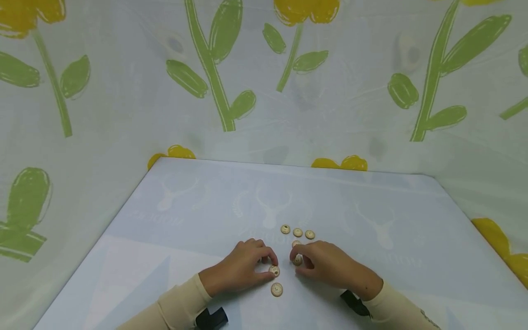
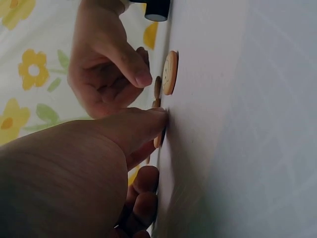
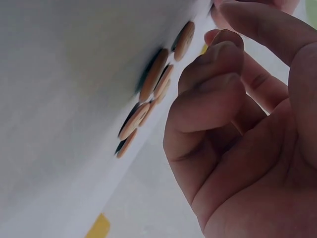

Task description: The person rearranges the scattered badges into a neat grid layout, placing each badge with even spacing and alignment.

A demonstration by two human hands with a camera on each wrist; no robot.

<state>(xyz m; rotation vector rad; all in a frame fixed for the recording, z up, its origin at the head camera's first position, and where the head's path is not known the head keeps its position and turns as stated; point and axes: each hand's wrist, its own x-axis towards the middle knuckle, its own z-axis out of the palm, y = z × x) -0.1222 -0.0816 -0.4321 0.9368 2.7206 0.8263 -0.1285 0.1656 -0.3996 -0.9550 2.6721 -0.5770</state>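
Several round wooden buttons lie on the pale tabletop. My left hand [image 1: 243, 268] pinches one button [image 1: 274, 271] at its edges between thumb and fingers, down on the table. Just below it lies another button [image 1: 277, 289], which also shows near the thumb in the left wrist view [image 2: 170, 73]. My right hand [image 1: 326, 262] hovers with bent fingers, thumb and index apart, over a button [image 1: 297, 260]. In the right wrist view the buttons [image 3: 154, 74] lie apart from the right fingers, which hold nothing visible. One button [image 1: 296, 243] is partly hidden behind the right index finger.
Beyond the hands, three buttons [image 1: 298, 232] form a short row. The table [image 1: 165, 220] has a faint deer-head pattern, and its far edge meets a curtain [image 1: 136, 91] with green leaves and yellow flowers. A black device [image 1: 211, 318] sits at the left wrist.
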